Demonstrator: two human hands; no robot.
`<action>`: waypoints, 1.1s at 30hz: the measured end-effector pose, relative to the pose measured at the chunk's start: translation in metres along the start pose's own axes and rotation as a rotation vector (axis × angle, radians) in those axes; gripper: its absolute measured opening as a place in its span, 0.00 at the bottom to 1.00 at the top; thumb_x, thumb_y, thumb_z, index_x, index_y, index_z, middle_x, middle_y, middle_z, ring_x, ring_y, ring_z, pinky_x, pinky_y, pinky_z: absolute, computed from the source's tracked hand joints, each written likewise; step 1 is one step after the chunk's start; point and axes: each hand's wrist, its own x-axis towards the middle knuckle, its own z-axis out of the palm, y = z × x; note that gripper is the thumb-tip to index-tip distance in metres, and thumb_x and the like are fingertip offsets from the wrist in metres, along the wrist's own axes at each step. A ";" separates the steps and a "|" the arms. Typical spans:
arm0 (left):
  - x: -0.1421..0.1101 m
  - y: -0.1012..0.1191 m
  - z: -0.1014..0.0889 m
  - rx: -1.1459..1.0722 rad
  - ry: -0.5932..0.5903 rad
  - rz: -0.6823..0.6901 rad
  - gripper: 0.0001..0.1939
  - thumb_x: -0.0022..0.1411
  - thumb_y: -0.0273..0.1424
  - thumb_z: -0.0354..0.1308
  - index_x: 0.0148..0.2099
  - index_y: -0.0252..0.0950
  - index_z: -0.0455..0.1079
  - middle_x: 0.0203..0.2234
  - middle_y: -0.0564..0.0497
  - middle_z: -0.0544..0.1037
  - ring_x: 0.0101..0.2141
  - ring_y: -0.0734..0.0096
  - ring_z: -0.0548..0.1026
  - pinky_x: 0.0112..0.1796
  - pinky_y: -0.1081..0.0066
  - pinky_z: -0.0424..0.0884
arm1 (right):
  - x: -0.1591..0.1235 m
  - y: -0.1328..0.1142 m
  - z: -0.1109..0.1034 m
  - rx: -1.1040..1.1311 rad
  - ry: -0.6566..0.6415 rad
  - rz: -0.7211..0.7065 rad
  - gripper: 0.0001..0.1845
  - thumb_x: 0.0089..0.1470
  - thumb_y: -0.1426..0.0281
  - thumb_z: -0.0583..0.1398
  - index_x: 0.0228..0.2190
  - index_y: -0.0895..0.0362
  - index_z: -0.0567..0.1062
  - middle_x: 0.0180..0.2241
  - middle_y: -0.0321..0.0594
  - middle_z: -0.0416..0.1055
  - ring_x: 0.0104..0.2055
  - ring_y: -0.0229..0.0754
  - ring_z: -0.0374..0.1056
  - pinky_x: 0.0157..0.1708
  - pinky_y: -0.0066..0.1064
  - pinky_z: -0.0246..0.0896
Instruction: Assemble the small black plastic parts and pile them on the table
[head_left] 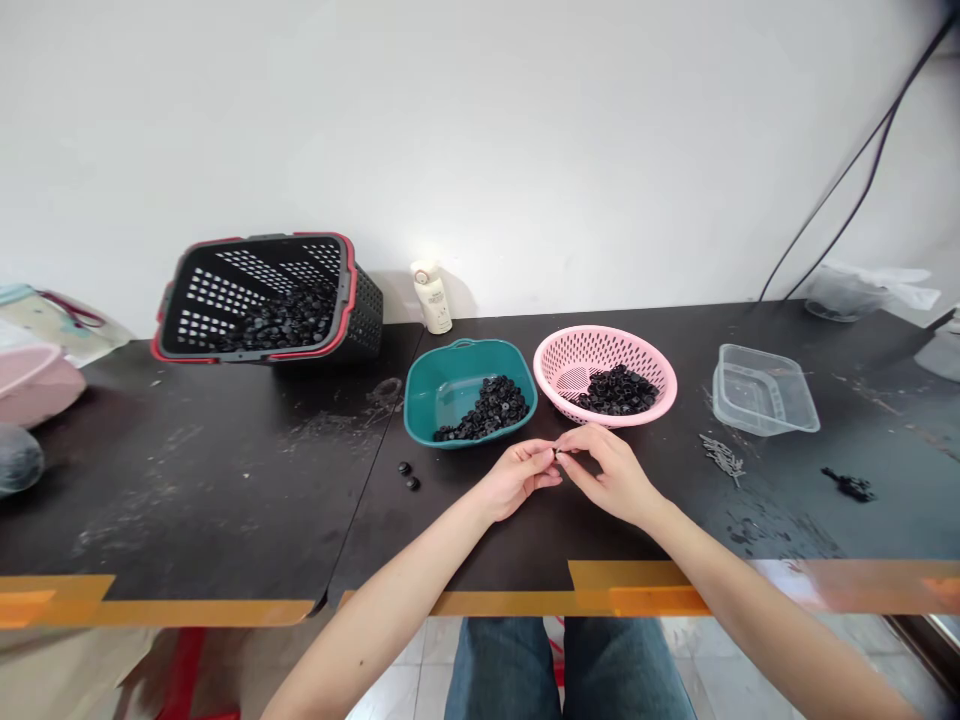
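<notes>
Small black part (pixel 556 453) between left hand (pixel 516 477) and right hand (pixel 611 476): mostly hidden by fingers, shape unreadable. Pink tub (pixel 37 390) cut off at left edge. Black pieces (pixel 484 410) in teal bowl (pixel 450 365): too small to resolve.

Bare left forearm (pixel 390 600) rises from near left, bare right forearm (pixel 772 600) from near right, both angled inward. Left hand (pixel 517 475) and right hand (pixel 611 475) close together at centre, wrists slightly bent, fingers curled, fingertips (pixel 546 452) of both hands meeting in tight pinch.
</notes>
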 end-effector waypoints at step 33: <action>-0.003 0.005 0.003 0.019 -0.026 0.009 0.19 0.48 0.36 0.71 0.38 0.32 0.71 0.34 0.50 0.75 0.28 0.81 0.71 0.36 0.74 0.72 | 0.125 0.125 -0.026 -0.410 -0.722 0.634 0.10 0.37 0.62 0.68 0.20 0.56 0.77 0.17 0.37 0.70 0.24 0.43 0.69 0.28 0.32 0.63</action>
